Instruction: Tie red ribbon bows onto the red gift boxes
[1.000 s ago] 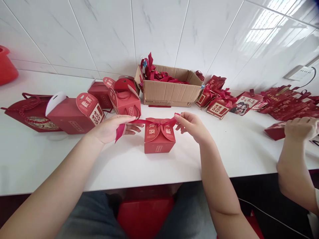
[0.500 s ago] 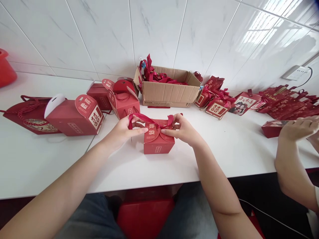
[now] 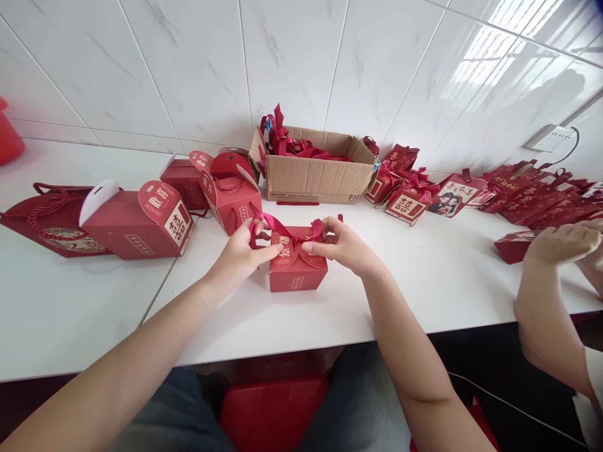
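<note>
A small red gift box (image 3: 298,277) with gold lettering stands upright on the white table in front of me. Across its closed top runs a dark pink ribbon (image 3: 277,226), knotted at the middle. My left hand (image 3: 249,249) has its fingers closed on the ribbon's left part, the thumb lying against the box's upper left. On the other side my right hand (image 3: 339,245) pinches the ribbon's right loop, its thumb resting on the top near the knot. The fingertips of both hands are partly hidden behind the ribbon.
Behind the box stands an open cardboard carton (image 3: 320,179) full of ribbons. Larger red boxes (image 3: 136,223) are on the left; finished-looking boxes with bows (image 3: 407,204) are on the right. At the far right a co-worker's hands (image 3: 563,245) are over another red box (image 3: 513,247).
My left hand has shifted slightly right, toward the box, and the ribbon's left part has bunched closer. My right hand stays at the right loop. The whole view has turned a little.
</note>
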Available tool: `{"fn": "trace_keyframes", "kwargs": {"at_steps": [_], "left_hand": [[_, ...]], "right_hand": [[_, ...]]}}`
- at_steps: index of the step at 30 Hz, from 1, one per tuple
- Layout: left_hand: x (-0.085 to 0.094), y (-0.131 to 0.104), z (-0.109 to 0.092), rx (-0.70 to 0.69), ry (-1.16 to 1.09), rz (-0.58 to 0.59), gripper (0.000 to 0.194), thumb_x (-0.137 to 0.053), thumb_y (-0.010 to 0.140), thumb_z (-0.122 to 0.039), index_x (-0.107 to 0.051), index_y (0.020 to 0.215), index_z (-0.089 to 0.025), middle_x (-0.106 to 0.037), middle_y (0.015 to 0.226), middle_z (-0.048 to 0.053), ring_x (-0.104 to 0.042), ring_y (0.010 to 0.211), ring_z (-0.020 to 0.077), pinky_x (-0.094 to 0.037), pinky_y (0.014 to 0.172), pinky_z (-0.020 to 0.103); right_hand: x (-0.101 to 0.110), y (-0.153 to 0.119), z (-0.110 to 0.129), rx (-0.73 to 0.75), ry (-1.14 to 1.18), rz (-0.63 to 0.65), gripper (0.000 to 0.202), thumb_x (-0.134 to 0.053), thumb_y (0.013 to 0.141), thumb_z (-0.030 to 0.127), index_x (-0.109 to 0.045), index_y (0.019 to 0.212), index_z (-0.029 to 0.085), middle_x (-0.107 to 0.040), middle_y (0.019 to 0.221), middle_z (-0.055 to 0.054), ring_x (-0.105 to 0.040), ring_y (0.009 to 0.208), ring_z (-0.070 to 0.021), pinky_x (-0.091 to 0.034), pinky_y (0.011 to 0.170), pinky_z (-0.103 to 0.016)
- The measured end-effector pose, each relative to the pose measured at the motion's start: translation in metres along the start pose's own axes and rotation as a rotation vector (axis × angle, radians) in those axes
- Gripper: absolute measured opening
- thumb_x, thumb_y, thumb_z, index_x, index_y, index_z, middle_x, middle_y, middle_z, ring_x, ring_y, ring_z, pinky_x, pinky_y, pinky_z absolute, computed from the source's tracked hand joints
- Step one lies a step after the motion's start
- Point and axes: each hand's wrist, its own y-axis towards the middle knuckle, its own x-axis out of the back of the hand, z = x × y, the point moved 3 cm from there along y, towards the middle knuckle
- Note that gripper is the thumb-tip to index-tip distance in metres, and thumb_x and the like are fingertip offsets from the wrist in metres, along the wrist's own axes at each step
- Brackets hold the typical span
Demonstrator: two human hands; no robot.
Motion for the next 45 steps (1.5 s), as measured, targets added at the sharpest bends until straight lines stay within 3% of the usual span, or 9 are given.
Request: {"fn": "trace_keyframes", "kwargs": {"at_steps": [3,6,11,15,18,20,25,33,45], "left_hand": [[0.003,-0.001,-0.003,-0.041,0.049,-0.025,0.047,-0.079,0.065,-0.026,-0.033,0.075,-0.021,-0.055,0.092,-0.001,-0.058,0.08,0.0131,-0.049,0.068,0.026],[0.007,-0.003,-0.01,-0.137,0.181,-0.12,0.04,-0.081,0.061,-0.028,-0.045,0.076,-0.019,-0.053,0.09,0.0,-0.057,0.083,0.0145,-0.048,0.065,0.024],[0.004,-0.011,-0.018,-0.294,0.376,-0.098,0.032,-0.076,0.067,-0.027,-0.055,0.091,-0.02,-0.052,0.072,-0.003,-0.051,0.063,0.0109,-0.045,0.059,0.024],[0.004,-0.015,-0.019,-0.342,0.354,-0.046,0.029,-0.074,0.072,-0.029,-0.055,0.093,-0.021,-0.056,0.074,-0.002,-0.054,0.067,0.0129,-0.047,0.064,0.026],[0.007,-0.015,-0.018,-0.338,0.29,0.034,0.018,-0.069,0.078,-0.035,-0.06,0.078,-0.019,-0.057,0.084,0.003,-0.055,0.074,0.015,-0.049,0.07,0.029],[0.01,-0.014,-0.019,-0.347,0.224,0.029,0.029,-0.065,0.08,-0.039,-0.059,0.06,-0.018,-0.055,0.088,0.005,-0.056,0.08,0.0174,-0.049,0.074,0.031],[0.011,-0.009,-0.019,-0.258,0.088,0.075,0.035,-0.067,0.076,-0.031,-0.054,0.046,-0.019,-0.06,0.091,0.006,-0.054,0.107,0.0245,-0.047,0.091,0.036],[0.012,-0.008,-0.021,-0.141,-0.055,0.207,0.031,-0.063,0.067,-0.016,-0.047,0.04,-0.019,-0.068,0.097,0.003,-0.057,0.112,0.0273,-0.035,0.11,0.047],[0.016,-0.001,-0.018,0.103,-0.457,0.023,0.013,-0.056,0.06,-0.007,-0.057,0.049,-0.014,-0.065,0.08,0.005,-0.062,0.106,0.0295,-0.048,0.095,0.047]], "right_hand": [[0.002,0.001,0.003,0.003,-0.007,-0.073,0.044,-0.063,0.078,0.061,-0.048,0.074,0.02,-0.048,0.069,0.004,-0.043,0.058,-0.0074,-0.033,0.051,-0.024],[0.006,0.002,0.003,0.019,-0.008,-0.151,0.048,-0.062,0.079,0.058,-0.039,0.062,0.02,-0.039,0.059,0.006,-0.036,0.052,-0.0063,-0.027,0.049,-0.023],[0.011,0.002,0.001,0.067,-0.027,-0.164,0.046,-0.066,0.076,0.055,-0.04,0.061,0.02,-0.046,0.059,0.004,-0.043,0.054,-0.0081,-0.033,0.049,-0.023],[0.013,0.001,0.003,0.095,-0.07,-0.159,0.044,-0.066,0.077,0.052,-0.04,0.06,0.02,-0.046,0.058,0.004,-0.044,0.055,-0.0085,-0.035,0.051,-0.023],[0.014,-0.001,0.005,0.121,-0.116,-0.129,0.044,-0.068,0.077,0.049,-0.04,0.06,0.02,-0.045,0.057,0.005,-0.043,0.057,-0.009,-0.033,0.052,-0.024],[0.013,-0.003,0.005,0.144,-0.135,-0.083,0.043,-0.068,0.077,0.047,-0.039,0.06,0.02,-0.044,0.059,0.004,-0.042,0.058,-0.0093,-0.033,0.053,-0.025],[0.011,-0.006,0.007,0.2,-0.171,-0.004,0.042,-0.068,0.077,0.044,-0.038,0.058,0.02,-0.046,0.066,0.002,-0.043,0.065,-0.0113,-0.035,0.058,-0.027],[0.009,-0.009,0.012,0.246,-0.209,0.08,0.034,-0.065,0.078,0.031,-0.038,0.06,0.02,-0.043,0.075,0.001,-0.043,0.067,-0.0111,-0.037,0.059,-0.028],[0.017,-0.003,0.002,0.13,-0.196,-0.027,0.03,-0.063,0.077,0.034,-0.041,0.061,0.02,-0.047,0.063,0.003,-0.047,0.062,-0.0115,-0.035,0.058,-0.028]]}}
